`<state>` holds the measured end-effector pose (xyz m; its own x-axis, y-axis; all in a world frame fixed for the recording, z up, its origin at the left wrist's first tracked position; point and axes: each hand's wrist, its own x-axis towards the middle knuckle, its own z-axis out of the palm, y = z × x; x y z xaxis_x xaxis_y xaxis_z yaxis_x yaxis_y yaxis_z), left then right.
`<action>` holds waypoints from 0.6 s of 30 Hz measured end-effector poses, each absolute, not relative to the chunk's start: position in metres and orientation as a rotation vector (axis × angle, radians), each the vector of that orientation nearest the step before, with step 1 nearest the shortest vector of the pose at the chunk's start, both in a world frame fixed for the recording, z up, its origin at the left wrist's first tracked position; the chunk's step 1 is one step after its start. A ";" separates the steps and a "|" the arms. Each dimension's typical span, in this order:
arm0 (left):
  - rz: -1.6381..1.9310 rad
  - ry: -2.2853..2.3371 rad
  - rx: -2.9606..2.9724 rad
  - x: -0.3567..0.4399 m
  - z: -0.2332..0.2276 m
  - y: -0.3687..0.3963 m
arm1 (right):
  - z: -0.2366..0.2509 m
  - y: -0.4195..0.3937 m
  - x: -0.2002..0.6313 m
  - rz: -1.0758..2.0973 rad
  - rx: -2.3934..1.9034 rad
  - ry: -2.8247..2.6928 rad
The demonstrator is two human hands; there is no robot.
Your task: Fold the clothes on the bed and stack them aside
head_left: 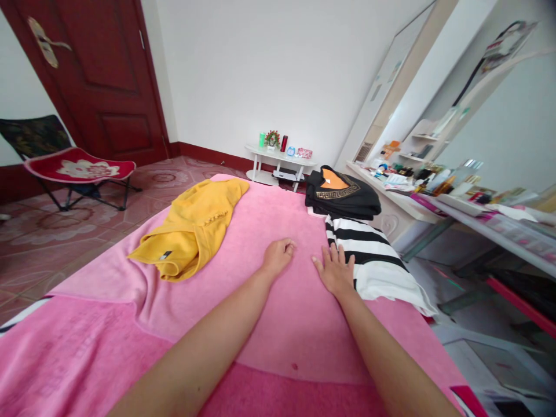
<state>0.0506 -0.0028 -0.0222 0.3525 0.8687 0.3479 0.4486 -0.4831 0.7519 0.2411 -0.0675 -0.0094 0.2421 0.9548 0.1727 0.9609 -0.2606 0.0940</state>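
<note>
While both my arms reach forward over the bed, my left hand [278, 255] rests on the pink blanket [269, 324] with the fingers curled loosely, and it holds nothing. My right hand [335, 271] lies flat just beside it, palm down, fingers spread and empty; the fingertips touch the edge of the striped shirt [369, 255]. The two hands are near each other but do not touch.

This striped shirt is folded and lies at the right edge of the blanket. Behind it, touching it, sits a folded black shirt [342, 194] with an orange inside at the collar. A yellow shirt [195, 226] lies crumpled on the left part of the blanket, well apart from my hands.

Beyond the bed stand a small white table [278, 159] at the wall and a folding chair [73, 165] near the red door [99, 75].
</note>
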 end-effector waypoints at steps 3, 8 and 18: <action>0.943 1.117 2.168 0.049 -0.019 -0.010 | -0.016 -0.078 0.217 -0.187 -2.399 -1.960; 0.813 1.050 2.381 0.038 -0.013 -0.045 | -0.022 -0.088 0.215 -0.155 -2.336 -1.980; 0.480 0.668 2.746 -0.078 0.012 -0.120 | -0.022 -0.100 0.216 -0.141 -2.270 -1.945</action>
<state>-0.0784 -0.1196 0.0118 0.8385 0.4834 0.2515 0.3923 -0.8558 0.3372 0.2162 -0.1000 -0.0219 0.1556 0.9736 0.1671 0.9875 -0.1489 -0.0516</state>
